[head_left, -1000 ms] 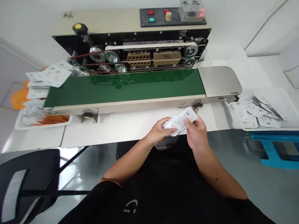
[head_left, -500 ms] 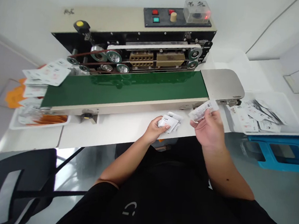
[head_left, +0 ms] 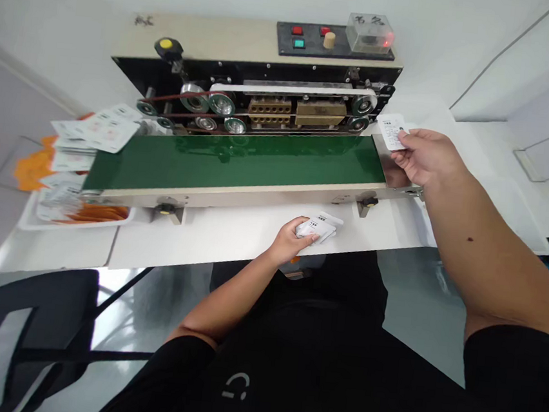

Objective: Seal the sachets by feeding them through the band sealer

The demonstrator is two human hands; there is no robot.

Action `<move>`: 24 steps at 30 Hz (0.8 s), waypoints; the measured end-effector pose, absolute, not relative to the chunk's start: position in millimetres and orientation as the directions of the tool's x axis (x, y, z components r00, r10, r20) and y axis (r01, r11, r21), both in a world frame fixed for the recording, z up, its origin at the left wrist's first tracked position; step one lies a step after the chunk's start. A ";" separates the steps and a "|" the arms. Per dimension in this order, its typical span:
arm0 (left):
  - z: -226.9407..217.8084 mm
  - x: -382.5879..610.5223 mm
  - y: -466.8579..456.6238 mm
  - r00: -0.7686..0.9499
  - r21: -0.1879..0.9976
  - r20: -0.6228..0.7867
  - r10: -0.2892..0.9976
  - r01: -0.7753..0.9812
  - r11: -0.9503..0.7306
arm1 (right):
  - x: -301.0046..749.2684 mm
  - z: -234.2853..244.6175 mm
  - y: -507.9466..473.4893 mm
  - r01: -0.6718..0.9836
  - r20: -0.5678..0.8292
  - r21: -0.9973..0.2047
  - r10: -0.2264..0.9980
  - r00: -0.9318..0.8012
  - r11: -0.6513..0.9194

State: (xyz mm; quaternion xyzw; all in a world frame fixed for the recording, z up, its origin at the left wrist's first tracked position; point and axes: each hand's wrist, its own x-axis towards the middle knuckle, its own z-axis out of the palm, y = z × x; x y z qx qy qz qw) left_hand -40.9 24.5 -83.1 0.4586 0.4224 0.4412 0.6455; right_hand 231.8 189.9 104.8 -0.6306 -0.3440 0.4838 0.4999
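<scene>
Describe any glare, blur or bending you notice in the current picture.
Head view throughout: the belt faintly mirrors the machine; bright glare patches the floor beside the chair; red light glows at the box; the chair, near the edge, looks stretched and soft; most print on the packet in the right hand is too small to read.

Bright even light, glare on floor (head_left: 132,322), reflections on green belt (head_left: 283,161), edges stretched
</scene>
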 end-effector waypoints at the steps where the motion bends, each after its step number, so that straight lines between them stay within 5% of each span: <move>1: -83.6 -41.1 24.4 0.257 0.966 -0.140 0.956 -0.176 0.189 | 230.0 104.1 193.3 -0.030 -0.271 -0.961 0.916 0.297 -0.274; 18: -84.1 -41.8 24.1 0.261 0.981 -0.108 0.959 -0.126 0.145 | 182.5 96.9 217.6 0.126 -0.253 -0.955 0.961 0.115 -0.267; 20: -83.9 -41.6 23.6 0.250 0.978 -0.115 0.961 -0.142 0.154 | 181.9 100.6 207.1 0.216 -0.161 -0.958 0.978 0.132 -0.187; 24: -87.1 -40.9 24.2 0.202 0.954 -0.139 0.970 -0.236 0.186 | 185.6 91.7 153.2 0.359 0.247 -0.920 0.942 0.228 0.154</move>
